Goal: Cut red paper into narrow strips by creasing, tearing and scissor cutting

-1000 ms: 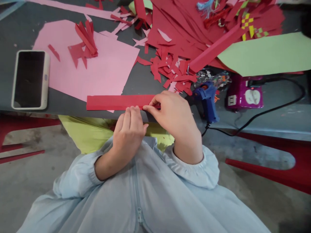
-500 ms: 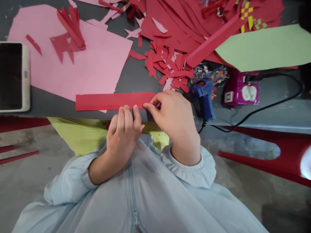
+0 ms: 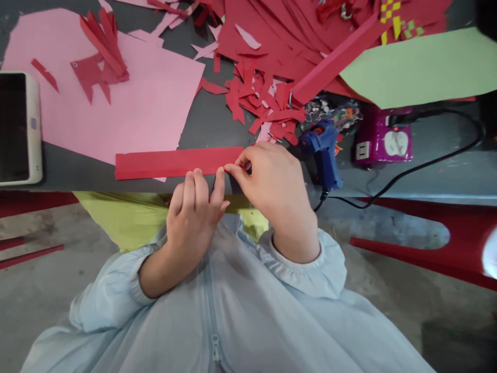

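A long red paper strip [image 3: 166, 162] lies along the front edge of the dark table, partly over a pink sheet [image 3: 155, 98]. A line runs lengthwise near its lower edge, like a fold. My left hand [image 3: 194, 223] rests its outstretched fingertips on the strip's near edge, fingers apart. At the strip's right end, my right hand [image 3: 272, 186] pinches the near corner between thumb and index finger; its other fingers are curled partly out of sight. Both hands are close together, the left index fingertip beside the right thumb.
Left stands a phone [image 3: 19, 129]. On the pink sheet lies a red paper fish shape [image 3: 91, 75]. Red paper scraps [image 3: 264, 101] lie beyond my hands. Right are a blue glue gun [image 3: 324, 155], a purple power socket box [image 3: 382, 140] with a black cord, and a green sheet [image 3: 419, 70].
The view has shifted slightly, so the table items appear a little further left. My left index finger has spread a bit from the others; the right hand keeps its pinch.
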`<act>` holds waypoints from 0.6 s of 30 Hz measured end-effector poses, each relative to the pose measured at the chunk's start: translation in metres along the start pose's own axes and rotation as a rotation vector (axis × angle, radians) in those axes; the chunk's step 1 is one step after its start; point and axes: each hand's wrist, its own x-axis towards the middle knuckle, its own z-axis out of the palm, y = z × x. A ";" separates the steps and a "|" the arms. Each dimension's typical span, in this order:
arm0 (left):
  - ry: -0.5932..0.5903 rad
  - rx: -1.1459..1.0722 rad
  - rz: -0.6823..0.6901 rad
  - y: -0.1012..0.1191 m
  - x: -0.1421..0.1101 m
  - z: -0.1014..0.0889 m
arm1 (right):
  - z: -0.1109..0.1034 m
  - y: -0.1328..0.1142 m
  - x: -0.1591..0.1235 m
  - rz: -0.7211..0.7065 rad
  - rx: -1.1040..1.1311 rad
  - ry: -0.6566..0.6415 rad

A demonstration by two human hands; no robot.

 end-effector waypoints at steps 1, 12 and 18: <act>0.001 0.004 0.001 0.000 0.000 0.000 | -0.002 0.001 -0.003 -0.015 0.015 0.026; -0.010 -0.098 -0.041 0.005 -0.001 0.002 | 0.008 0.006 -0.059 -0.164 -0.194 0.183; -0.029 -0.075 -0.049 0.006 -0.001 0.001 | 0.013 0.004 -0.058 -0.092 -0.218 0.144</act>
